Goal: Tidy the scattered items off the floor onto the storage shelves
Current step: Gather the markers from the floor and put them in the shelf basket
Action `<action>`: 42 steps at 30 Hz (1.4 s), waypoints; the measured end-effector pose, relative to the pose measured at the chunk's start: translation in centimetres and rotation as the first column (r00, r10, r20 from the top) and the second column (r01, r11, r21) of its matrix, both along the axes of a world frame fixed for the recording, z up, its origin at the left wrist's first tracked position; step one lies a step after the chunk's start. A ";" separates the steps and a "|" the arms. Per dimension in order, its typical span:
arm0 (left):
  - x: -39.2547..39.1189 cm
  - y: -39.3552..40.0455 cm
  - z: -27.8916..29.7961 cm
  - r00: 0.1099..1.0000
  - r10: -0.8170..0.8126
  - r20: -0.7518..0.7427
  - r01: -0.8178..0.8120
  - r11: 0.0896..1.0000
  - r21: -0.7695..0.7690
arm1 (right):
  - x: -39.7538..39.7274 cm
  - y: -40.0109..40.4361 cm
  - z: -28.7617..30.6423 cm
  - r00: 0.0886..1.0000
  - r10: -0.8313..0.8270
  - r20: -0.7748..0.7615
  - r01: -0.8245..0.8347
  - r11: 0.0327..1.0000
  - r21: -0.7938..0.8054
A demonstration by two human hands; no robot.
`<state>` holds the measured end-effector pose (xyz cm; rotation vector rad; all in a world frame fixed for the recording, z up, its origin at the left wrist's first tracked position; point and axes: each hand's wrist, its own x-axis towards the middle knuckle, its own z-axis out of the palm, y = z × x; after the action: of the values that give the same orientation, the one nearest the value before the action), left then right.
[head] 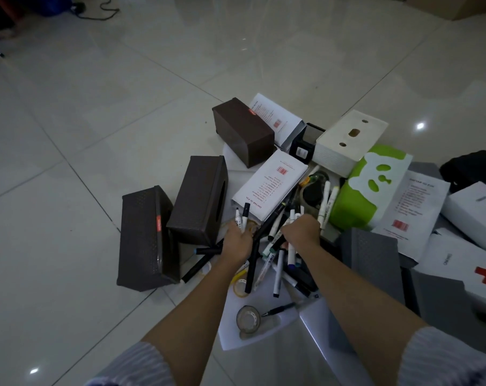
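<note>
Striped sleeves (141, 366) sit at the bottom edge, and both my forearms reach forward and down from them into the heap on the tiled floor (97, 107). My left hand (236, 242) is knuckles-up, fingers curled round a marker with a black cap (245, 217) that sticks up past my fingers. My right hand (301, 231) is beside it, close but apart, fingers bent down into the pile of markers (278, 263); they seem to clutch a few of the pens, though my own knuckles hide the fingertips.

That pile lies directly under and between my hands, black and white barrels crossing each other, spilling toward me over a white sheet (236, 335). Nearer me on that sheet rest a roll of clear tape (247, 319) and a black pen (279, 308).

To my left lie three dark brown woven boxes: one long one on its side (141, 240), one with a slot (200, 199) touching it, and a third (243, 130) farther off. Just beyond my hands, a white printed box (269, 185) lies tilted against the markers. Further right stand a cream tissue box (347, 140), a green and white pouch (367, 185), and white first-aid boxes with a red cross (467, 268). A grey woven box (372, 249) crowds my right forearm.
</note>
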<state>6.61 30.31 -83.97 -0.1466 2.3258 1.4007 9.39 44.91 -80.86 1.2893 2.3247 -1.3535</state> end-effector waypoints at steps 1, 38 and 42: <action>-0.2 0.6 -0.3 0.999 -0.031 -0.028 0.029 0.999 -0.040 | -0.1 0.0 -0.3 0.999 -0.033 -0.003 0.033 0.999 -0.029; 3.6 -3.6 -0.7 0.996 -0.061 0.059 0.062 0.998 -0.010 | 5.3 -5.2 0.0 0.839 0.514 0.179 -0.543 0.810 0.220; 3.7 -3.6 -1.0 0.998 -0.045 0.037 0.050 0.988 -0.147 | 4.7 -5.8 -0.1 0.761 0.592 0.267 -0.645 0.736 0.206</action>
<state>10.33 26.70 -84.95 -0.1552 2.3885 1.1937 14.05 39.09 -80.98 0.5318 2.5308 -0.6627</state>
